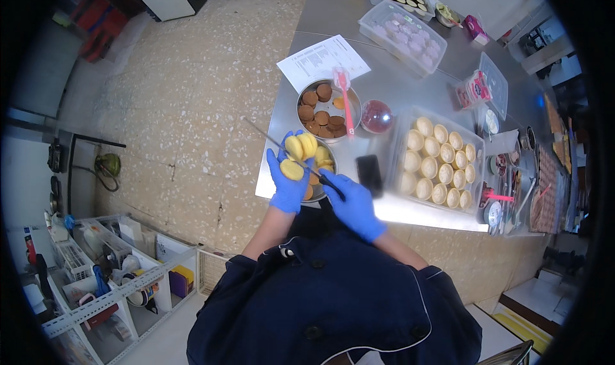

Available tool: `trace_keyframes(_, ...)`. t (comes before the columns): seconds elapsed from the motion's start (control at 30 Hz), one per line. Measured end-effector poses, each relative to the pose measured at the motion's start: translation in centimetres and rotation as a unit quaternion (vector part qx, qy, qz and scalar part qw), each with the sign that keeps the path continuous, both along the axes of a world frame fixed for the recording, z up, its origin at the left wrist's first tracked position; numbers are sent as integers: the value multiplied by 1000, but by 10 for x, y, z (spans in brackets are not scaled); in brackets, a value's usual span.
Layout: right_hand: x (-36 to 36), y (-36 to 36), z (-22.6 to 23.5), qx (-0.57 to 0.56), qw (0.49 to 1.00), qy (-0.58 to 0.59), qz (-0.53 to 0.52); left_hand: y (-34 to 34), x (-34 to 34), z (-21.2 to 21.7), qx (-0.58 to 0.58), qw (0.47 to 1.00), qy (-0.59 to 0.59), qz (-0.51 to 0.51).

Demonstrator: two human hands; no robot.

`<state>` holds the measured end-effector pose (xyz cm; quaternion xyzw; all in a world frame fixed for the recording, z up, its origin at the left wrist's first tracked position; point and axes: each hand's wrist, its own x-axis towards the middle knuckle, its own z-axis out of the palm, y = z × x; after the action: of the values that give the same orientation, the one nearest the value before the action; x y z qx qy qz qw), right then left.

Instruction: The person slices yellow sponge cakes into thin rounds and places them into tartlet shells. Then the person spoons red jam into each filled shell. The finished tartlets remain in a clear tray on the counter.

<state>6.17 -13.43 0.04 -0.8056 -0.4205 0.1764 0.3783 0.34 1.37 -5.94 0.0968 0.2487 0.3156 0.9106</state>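
Over the near edge of a steel table, several round yellow discs sit in the left hand, which is blue-gloved and cupped palm up, its fingers curled around them. The right hand, gloved alike, is wrapped tightly round the black handle of a long knife. Its thin blade slants across the left palm, between the upper discs and a lower one, the tip sticking out past the fingers on the far left; whether the edge is cutting into any disc I cannot tell.

Just beneath the hands, partly hidden by them, stands a round metal bowl with more yellow discs and some orange-brown ones. Beyond it, a wide round pan holds brown discs, and a pink spatula lies across its right side. Right beside that pan is a bowl of dark red filling, with a dark phone nearer the person. Further right, a clear plastic box holds rows of pale tart shells. A printed sheet lies behind the pan.
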Motion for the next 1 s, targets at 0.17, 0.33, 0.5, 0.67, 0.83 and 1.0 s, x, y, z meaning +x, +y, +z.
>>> trace_keyframes(0.17, 24, -26, -7, 84, 986, 115, -89, 20, 2, -67, -69, 983, 171, 5)
trace_keyframes(0.33, 35, -61, -20, 42, 951, 237, -193, 18, 6, -131, 59, 930, 314, -184)
trace_keyframes(0.5, 28, -75, -26, 46, 937, 266, -222, 46, -14, -149, 651, 555, 443, -267)
trace_keyframes(0.67, 22, -76, -28, 41, 942, 254, -216, 76, -27, -142, 874, 47, 342, -342)
trace_keyframes(0.83, 21, -79, -29, 55, 941, 261, -209, 83, -13, -142, 873, -29, 334, -353)
trace_keyframes(1.0, 22, -88, -29, 38, 933, 264, -243, 81, -3, -140, 856, 63, 293, -422)
